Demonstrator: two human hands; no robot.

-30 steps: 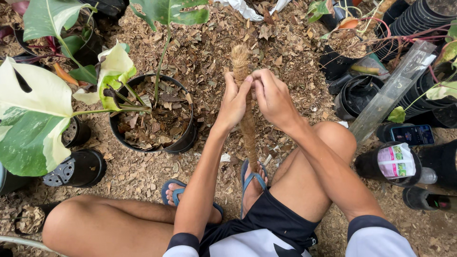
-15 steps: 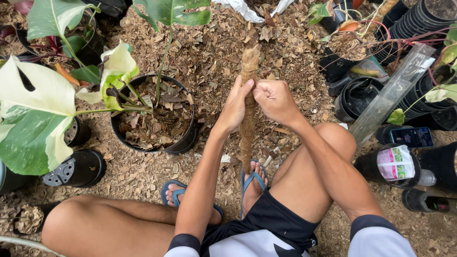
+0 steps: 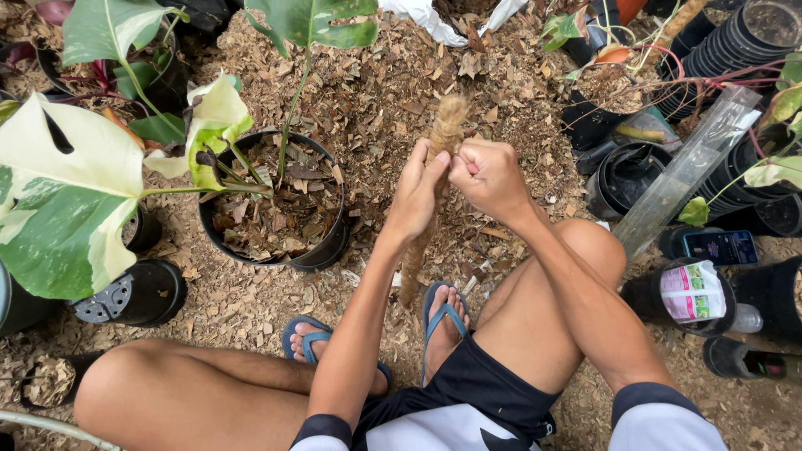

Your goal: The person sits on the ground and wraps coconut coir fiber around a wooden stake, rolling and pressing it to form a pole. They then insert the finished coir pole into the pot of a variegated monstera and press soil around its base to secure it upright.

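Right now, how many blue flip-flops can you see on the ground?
2: one flip-flop beside the left forearm, half hidden by it; the other flip-flop near the base of the fibre pole. No others show.

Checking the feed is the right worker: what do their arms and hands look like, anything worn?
Both the left hand and right hand are bare: no gloves, rings or watch visible. Arms are bare up to short sleeves, white with a dark band at the hem.
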